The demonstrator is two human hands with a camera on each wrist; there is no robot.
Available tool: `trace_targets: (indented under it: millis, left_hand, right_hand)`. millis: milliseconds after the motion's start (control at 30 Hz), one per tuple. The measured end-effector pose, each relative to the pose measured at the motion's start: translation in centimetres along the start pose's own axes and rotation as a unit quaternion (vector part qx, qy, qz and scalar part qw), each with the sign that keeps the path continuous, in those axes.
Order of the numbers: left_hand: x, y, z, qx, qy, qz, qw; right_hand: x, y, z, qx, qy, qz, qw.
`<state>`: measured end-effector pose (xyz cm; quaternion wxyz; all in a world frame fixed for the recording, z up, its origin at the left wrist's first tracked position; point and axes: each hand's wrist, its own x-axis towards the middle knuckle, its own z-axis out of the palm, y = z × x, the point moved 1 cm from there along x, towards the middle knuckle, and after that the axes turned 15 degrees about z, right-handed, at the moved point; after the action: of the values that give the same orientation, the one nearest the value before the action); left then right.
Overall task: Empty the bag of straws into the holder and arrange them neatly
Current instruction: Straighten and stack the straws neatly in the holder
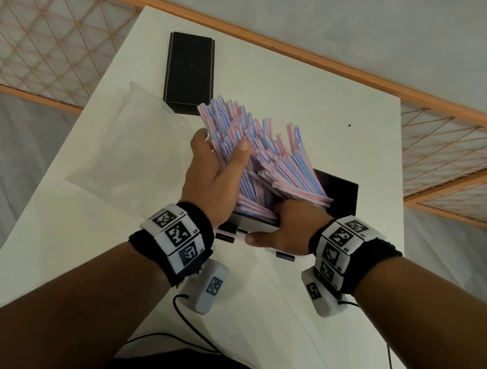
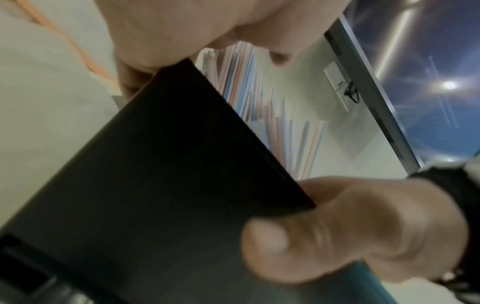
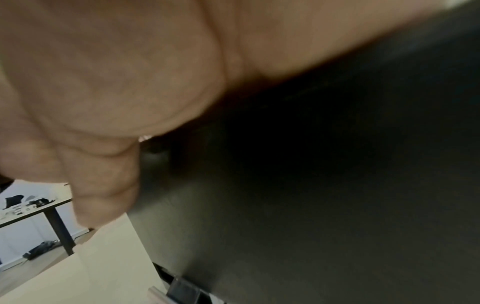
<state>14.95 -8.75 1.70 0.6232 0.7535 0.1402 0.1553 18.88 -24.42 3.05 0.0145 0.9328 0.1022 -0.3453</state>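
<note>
A thick bunch of pink-and-blue striped straws (image 1: 272, 157) fans out of the black holder (image 1: 340, 194) near the middle of the white table (image 1: 275, 334). My left hand (image 1: 221, 148) grips the bunch on its left side, thumb laid over the top. My right hand (image 1: 274, 225) grips the holder's near wall, thumb on the front face, its fingers hidden among the straw ends. In the left wrist view the holder's dark front (image 2: 161, 185) fills the frame, with straws (image 2: 246, 86) above it. The right wrist view shows only my palm and the holder's wall (image 3: 311, 185).
The emptied clear plastic bag (image 1: 133, 140) lies on the table to the left of the holder. A black lid (image 1: 190, 72) lies at the far left of the table. A wooden lattice fence (image 1: 42, 31) runs behind the table. Cables trail over the table's near edge.
</note>
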Motion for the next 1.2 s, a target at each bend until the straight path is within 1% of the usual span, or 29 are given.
trace_targets:
  millis: [100,167,267,367,433,500,600,633,700,767,833,900,967,1067,1100,1133,1200]
  left_hand:
    - [-0.2,0.6,0.2,-0.01,-0.024,-0.042,0.999]
    - [-0.1,0.6,0.3,-0.005,-0.048,-0.049,0.998]
    - [0.0,0.1,0.4,0.004,-0.081,-0.038,0.996]
    - [0.3,-0.4,0.4,0.043,-0.088,-0.001,0.995]
    - [0.5,-1.0,0.4,0.048,-0.083,0.003,0.995]
    - [0.7,-0.9,0.3,0.054,-0.08,-0.011,0.995]
    - [0.1,0.2,0.2,0.053,-0.112,-0.055,0.991]
    - [-0.1,0.3,0.1,0.038,-0.099,-0.061,0.992]
    - [-0.3,0.5,-0.3,0.016,-0.052,-0.074,0.996]
    - [-0.3,0.6,-0.4,-0.006,-0.036,-0.073,0.997]
    - [-0.3,0.8,-0.1,-0.006,-0.065,-0.073,0.995]
    - [0.0,0.9,0.3,0.002,-0.092,-0.076,0.993]
    - [0.0,1.0,0.3,0.003,-0.09,-0.074,0.993]
    - [-0.2,1.2,0.1,-0.005,-0.085,-0.087,0.993]
    - [-0.2,1.3,0.0,-0.012,-0.077,-0.089,0.993]
    - [-0.2,1.4,-0.1,-0.021,-0.055,-0.086,0.995]
    - [0.1,1.7,-0.5,-0.033,0.023,-0.068,0.997]
  right_hand:
    - [0.1,-0.2,0.2,0.009,-0.001,-0.022,1.0]
    - [0.2,-0.3,0.2,0.015,-0.021,-0.022,0.999]
    - [0.6,-0.6,0.4,-0.019,-0.039,-0.011,0.999]
    - [0.9,-0.8,-0.3,-0.028,-0.003,-0.029,0.999]
    - [0.7,-0.7,-0.6,-0.02,0.03,-0.031,0.999]
    - [0.5,-0.6,-0.4,-0.019,0.046,-0.027,0.998]
    - [0.5,-0.3,0.3,-0.022,0.046,-0.033,0.998]
    - [0.5,-0.1,0.4,-0.011,0.047,-0.036,0.998]
    - [0.4,0.5,0.5,0.011,0.034,-0.029,0.999]
    - [0.4,1.0,0.7,0.013,0.008,-0.007,1.0]
    - [0.3,0.7,0.8,0.0,-0.014,0.001,1.0]
    - [0.4,0.0,0.7,0.011,-0.002,-0.029,1.0]
    - [0.5,-0.6,0.5,0.035,0.007,-0.053,0.998]
    - [0.8,-0.9,0.3,0.035,0.0,-0.058,0.998]
    - [0.8,-0.9,0.2,0.029,-0.002,-0.054,0.998]
    - [0.7,-0.9,0.0,0.028,0.001,-0.052,0.998]
    - [0.5,-1.0,-0.4,0.044,0.021,-0.065,0.997]
